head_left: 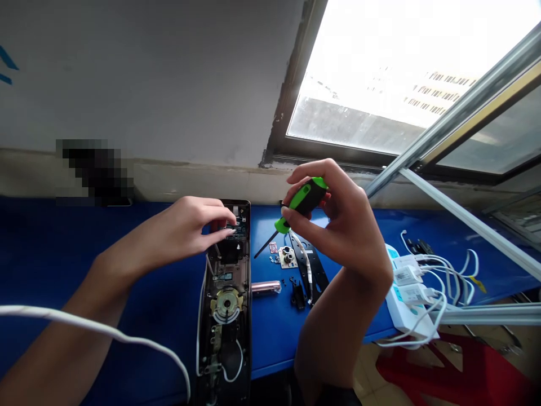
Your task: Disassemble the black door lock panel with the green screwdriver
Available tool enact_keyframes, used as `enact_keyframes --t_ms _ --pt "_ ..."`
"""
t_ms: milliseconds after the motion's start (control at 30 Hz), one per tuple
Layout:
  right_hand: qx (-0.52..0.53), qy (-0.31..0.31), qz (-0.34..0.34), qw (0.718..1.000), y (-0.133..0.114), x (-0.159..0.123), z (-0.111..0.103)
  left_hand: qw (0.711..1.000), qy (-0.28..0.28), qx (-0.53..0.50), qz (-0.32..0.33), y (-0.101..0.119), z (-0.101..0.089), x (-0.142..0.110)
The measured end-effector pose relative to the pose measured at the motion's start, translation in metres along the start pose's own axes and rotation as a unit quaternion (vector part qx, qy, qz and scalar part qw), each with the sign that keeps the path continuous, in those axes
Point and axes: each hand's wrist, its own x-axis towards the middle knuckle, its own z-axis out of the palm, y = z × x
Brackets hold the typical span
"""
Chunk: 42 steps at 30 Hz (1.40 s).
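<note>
The left hand [186,228] hangs half open, its curved fingers over the top of an opened electronic door lock [226,304]. They hide part of the circuit board [239,230], so whether they touch it or pinch anything cannot be told. The lock's lower end runs out of the frame. The right hand [338,225] wraps a screwdriver [305,197] with a green-and-black handle, its thin dark shaft pointing toward 8 o'clock, and the lock lies at 8 o'clock from that hand. Between them, a black metal plate [310,265] and a pink metal cylinder [266,288] lie on the blue workbench [105,242], whose front edge runs close below. A white power strip [406,293] sits near the bench edge at 4 o'clock from the right hand.
</note>
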Motion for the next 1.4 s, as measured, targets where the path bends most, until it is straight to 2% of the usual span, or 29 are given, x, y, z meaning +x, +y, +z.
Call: enact_keyframes --t_ms 233,367,500,667,767,967,1167,1300,1400 --pt "0.011 0.122 -0.037 0.992 -0.006 0.017 0.036 0.999 0.028 0.010 -0.026 -0.021 -0.013 -0.011" --pt "0.011 0.178 -0.078 0.981 -0.010 0.027 0.053 0.998 0.032 0.016 -0.049 -0.034 -0.020 -0.013" --pt "0.006 0.223 -0.084 0.971 -0.017 0.033 0.070 0.999 0.026 -0.010 -0.047 -0.044 -0.023 -0.013" --pt "-0.011 0.225 -0.112 0.968 -0.015 0.040 0.089 0.999 0.006 -0.037 -0.038 -0.049 -0.017 -0.009" --pt "-0.029 0.203 -0.117 0.972 -0.012 0.042 0.096 0.998 0.003 -0.056 -0.032 -0.051 -0.013 -0.007" --pt "-0.057 0.156 -0.093 0.982 -0.018 0.042 0.095 0.996 0.015 -0.073 -0.040 -0.053 -0.010 -0.005" --pt "-0.085 0.131 -0.063 0.986 -0.020 0.044 0.091 0.993 0.002 -0.110 -0.051 -0.054 -0.006 -0.003" --pt "-0.124 0.135 -0.081 0.980 -0.018 0.042 0.092 0.973 0.003 -0.211 -0.093 -0.055 0.000 -0.001" --pt "-0.161 0.179 -0.103 0.965 -0.013 0.042 0.098 0.959 0.010 -0.258 -0.116 -0.055 0.005 0.001"
